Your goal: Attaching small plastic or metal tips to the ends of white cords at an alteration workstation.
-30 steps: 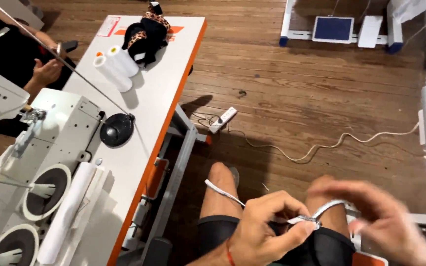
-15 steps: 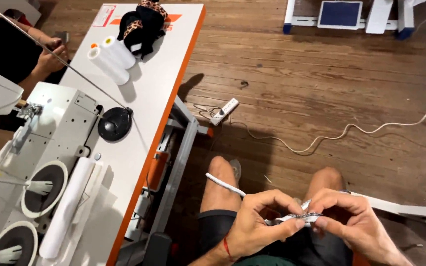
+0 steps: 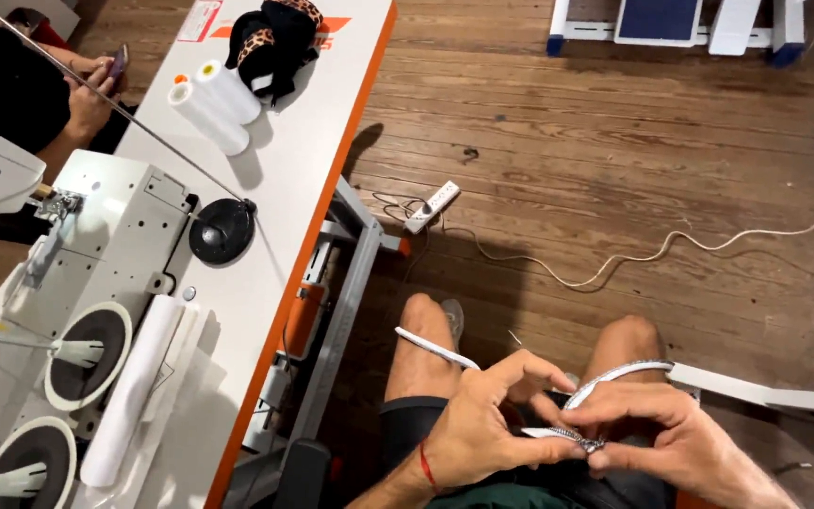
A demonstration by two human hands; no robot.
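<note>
At the far left, another person's hand (image 3: pixel 96 90) held a dark phone (image 3: pixel 117 64) beyond the edge of the desk (image 3: pixel 284 179), a white top with an orange rim. On it stood a grey-white sewing machine (image 3: pixel 96 245), two round thread stands (image 3: pixel 87 353) at its near end, and a long white roll (image 3: pixel 134 386) lying beside them. A black round base (image 3: pixel 221 229) carried a thin metal rod slanting up to the left. Farther back lay two white thread cones (image 3: pixel 214 104) on their sides, touching each other, and just beside them a black and leopard-print garment (image 3: pixel 275 38).

On the wooden floor (image 3: pixel 614 160) to the right of the desk lay a white power strip (image 3: pixel 431 205) with its pale cord (image 3: pixel 671 250) trailing off to the right.

Low in the view, above the person's bare knees, the left hand (image 3: pixel 482 424) was closed in a pinching grip on a white zipper tape (image 3: pixel 558 434), thumb and fingers pressed on the tape; one end of the tape ran left across the left thigh. The right hand (image 3: pixel 671 434) was likewise closed on the same tape just beside the left, fingertips at the small metal slider (image 3: pixel 591 441), with the rest of the tape looping up over the right knee. The two hands were nearly touching.
</note>
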